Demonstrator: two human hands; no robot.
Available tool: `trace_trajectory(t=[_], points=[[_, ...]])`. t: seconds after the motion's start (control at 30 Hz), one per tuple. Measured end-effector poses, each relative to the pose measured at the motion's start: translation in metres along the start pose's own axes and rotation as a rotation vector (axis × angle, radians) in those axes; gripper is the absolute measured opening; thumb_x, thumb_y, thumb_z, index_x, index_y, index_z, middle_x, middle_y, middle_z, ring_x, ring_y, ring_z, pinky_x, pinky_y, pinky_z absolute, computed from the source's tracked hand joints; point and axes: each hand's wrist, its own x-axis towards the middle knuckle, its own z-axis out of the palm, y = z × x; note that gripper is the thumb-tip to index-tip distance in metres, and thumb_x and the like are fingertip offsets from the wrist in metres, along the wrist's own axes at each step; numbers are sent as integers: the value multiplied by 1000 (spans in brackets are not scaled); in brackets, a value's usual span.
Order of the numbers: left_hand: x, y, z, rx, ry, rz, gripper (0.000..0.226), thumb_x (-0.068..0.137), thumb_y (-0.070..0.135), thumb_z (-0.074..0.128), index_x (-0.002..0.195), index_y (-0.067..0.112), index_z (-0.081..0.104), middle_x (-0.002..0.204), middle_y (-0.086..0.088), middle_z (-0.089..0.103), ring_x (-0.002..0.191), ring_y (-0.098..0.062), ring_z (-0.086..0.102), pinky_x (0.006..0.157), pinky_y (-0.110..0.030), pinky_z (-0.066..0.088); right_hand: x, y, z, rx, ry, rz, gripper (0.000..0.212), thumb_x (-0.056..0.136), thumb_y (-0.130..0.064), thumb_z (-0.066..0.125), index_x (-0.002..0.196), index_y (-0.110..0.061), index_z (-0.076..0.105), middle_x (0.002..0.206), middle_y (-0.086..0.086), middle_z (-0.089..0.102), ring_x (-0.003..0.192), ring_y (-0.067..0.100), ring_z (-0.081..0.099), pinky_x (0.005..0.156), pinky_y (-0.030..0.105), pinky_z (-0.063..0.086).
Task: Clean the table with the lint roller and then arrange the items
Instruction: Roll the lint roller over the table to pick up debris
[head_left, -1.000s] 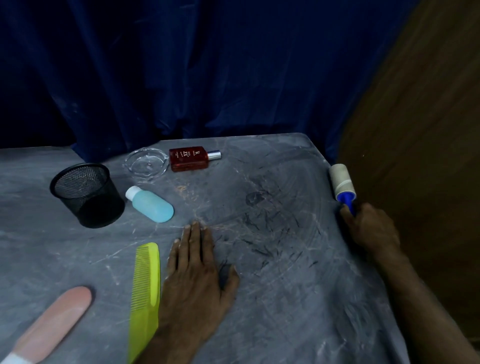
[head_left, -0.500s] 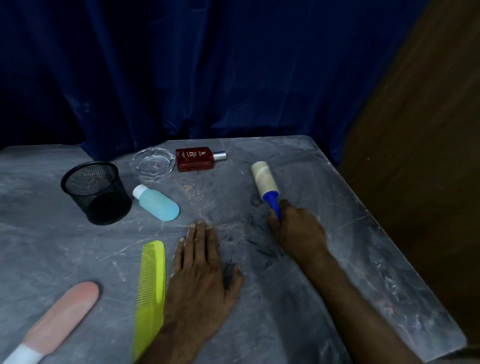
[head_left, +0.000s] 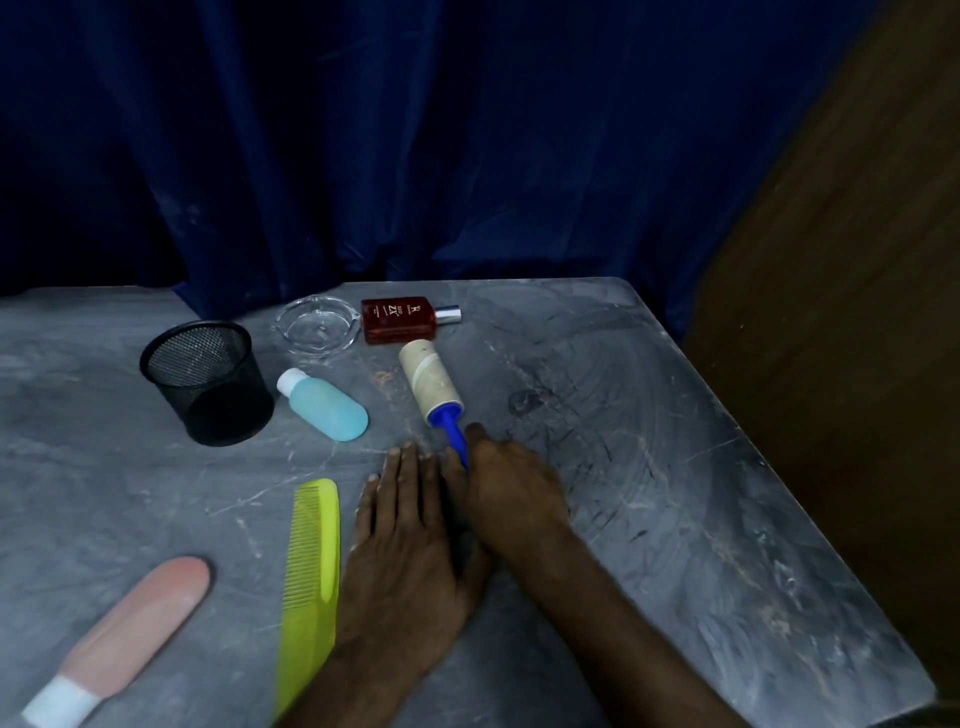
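The cleaning half of the task looks underway and unfinished. The right hand (head_left: 511, 486) has its fingers (head_left: 475, 434) closed around the blue handle of the lint roller (head_left: 432, 383), whose pale sticky drum lies on the tabletop (head_left: 701, 509) just at 6 o'clock of the red perfume bottle (head_left: 397, 319). Dark hairs and smudges are scattered at 3 o'clock of the roller, so that patch seems to need more passes. The left hand (head_left: 402, 540) lies flat, fingers spread and gripping nothing, pressed on the tabletop beside the right hand. Arranging looks not yet begun: the yellow comb (head_left: 311, 577), the pink file (head_left: 122, 623), the blue bottle (head_left: 324, 405) on its side and the glass dish (head_left: 317, 325) lie loose around the mesh cup (head_left: 208, 382).
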Motion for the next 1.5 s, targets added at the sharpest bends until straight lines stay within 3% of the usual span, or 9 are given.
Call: trace_trajectory(t=[0.27,0.53,0.67,0.8,0.87,0.97,1.13,1.23,1.5], points=[[0,1,1,18,38,-7,89,93,58,38,159,-3,43,164,-27,44,155,-42,41,127,-57,34,6,10,-4,27,-2,62,43,103,-52,38,129,-20,52,114,12,71,106,35,68,84,39,51],[3,-2,10,30,2,-15,96,95,65,17,170,7,5,180,-15,2,168,-30,1,136,-46,2,18,85,-25,81,1,248,41,100,-53,45,120,-20,57,109,16,71,99,37,67,80,41,50],[2,-4,12,10,11,-10,95,95,65,12,170,7,3,180,-14,1,168,-30,1,135,-44,-1,19,127,-39,61,2,352,37,101,-55,45,114,-22,56,91,3,64,80,23,61,69,36,47],[1,-5,12,3,10,-11,93,97,64,19,170,5,15,179,-17,13,167,-33,12,134,-45,7,10,163,-52,117,28,414,30,103,-49,46,101,-20,55,88,5,64,71,14,58,60,31,43],[1,-5,12,3,5,-4,94,97,64,20,169,4,16,179,-17,14,166,-33,14,134,-46,9,4,179,-60,103,24,453,31,104,-48,45,103,-19,55,86,5,62,74,18,60,67,37,50],[1,-4,12,-4,5,1,95,96,65,19,169,3,17,178,-18,15,166,-34,15,134,-47,12,-3,199,-70,49,28,501,32,105,-46,46,109,-16,55,86,5,60,73,21,56,68,36,45],[1,-4,11,-2,1,6,96,95,66,10,170,6,4,180,-15,1,168,-31,2,134,-43,-1,-14,221,-79,91,21,641,35,103,-47,50,107,-12,54,82,6,55,72,21,56,62,33,46],[3,-4,11,-7,-1,3,97,94,67,5,170,8,-3,180,-14,-6,168,-29,-4,134,-43,-4,-15,224,-79,73,30,654,41,103,-47,51,112,-8,58,77,3,51,66,16,50,54,28,34],[3,-5,10,-40,-19,-6,96,95,67,9,170,8,-1,180,-13,-4,168,-29,-2,135,-43,-1,-5,193,-65,71,4,480,32,105,-47,46,111,-18,57,79,-1,56,68,12,56,54,27,35]])
